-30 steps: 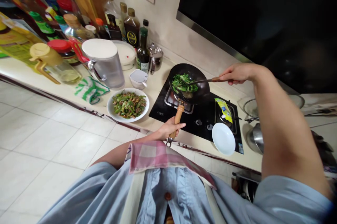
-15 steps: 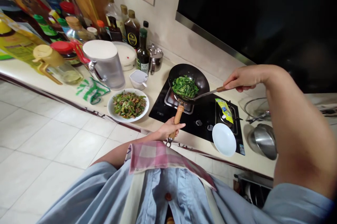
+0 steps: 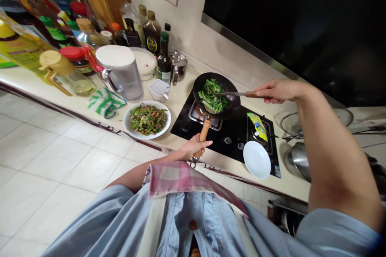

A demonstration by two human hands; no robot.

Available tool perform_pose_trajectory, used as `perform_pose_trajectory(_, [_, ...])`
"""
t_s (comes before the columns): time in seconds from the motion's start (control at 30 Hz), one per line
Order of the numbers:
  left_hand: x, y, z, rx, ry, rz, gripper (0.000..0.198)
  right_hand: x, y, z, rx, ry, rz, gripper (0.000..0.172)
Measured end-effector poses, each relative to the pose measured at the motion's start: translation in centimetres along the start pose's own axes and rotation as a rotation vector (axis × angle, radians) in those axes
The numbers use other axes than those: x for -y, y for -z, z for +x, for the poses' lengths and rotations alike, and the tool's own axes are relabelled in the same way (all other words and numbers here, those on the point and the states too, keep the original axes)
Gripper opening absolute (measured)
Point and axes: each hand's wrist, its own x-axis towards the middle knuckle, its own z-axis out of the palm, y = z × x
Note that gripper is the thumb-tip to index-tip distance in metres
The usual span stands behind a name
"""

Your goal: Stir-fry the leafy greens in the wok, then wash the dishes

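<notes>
Wok [image 3: 232,106]: black and round-bowled, with a pale wooden handle [image 3: 205,129] pointing towards the person; it stands over the left burner of the black hob [image 3: 217,138]. Leafy greens [image 3: 211,98]: bright green, glossy, heaped in the bowl's left part. Spatula [image 3: 231,93]: metal shaft, brown handle, nearly horizontal across the wok's right rim, tip among the greens.

No text could be read; print on the round label [image 3: 151,43] and black cooktop [image 3: 215,144] was left unresolved.
</notes>
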Motion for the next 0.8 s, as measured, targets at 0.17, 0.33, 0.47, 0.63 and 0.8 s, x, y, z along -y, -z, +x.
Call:
perform_pose_trajectory(0.17, [-0.1, -0.1, 0.0, -0.006, 0.004, 0.011, 0.051, 0.9, -3.1, 0.3, 0.033, -0.039, 0.104, 0.029])
perform_pose_trajectory(0.33, [-0.2, -0.3, -0.1, -0.012, -0.008, -0.001, 0.05, 0.3, -8.1, 3.8, -0.057, -0.118, 0.514, 0.027])
perform_pose_trajectory(0.47, [-0.1, -0.2, 0.0, -0.011, -0.026, -0.003, 0.055, -2.3, -12.2, 4.9, -0.159, -0.205, 0.76, 0.029])
perform_pose_trajectory(0.63, [0.1, -0.4, -0.1, -0.013, -0.058, -0.006, 0.052, -3.6, -15.8, 4.4, -0.288, -0.172, 0.918, 0.024])
perform_pose_trajectory(0.8, [0.3, -0.5, -0.1, -0.03, -0.058, -0.03, 0.053, -4.0, -18.7, 4.6, -0.318, -0.17, 0.966, 0.029])
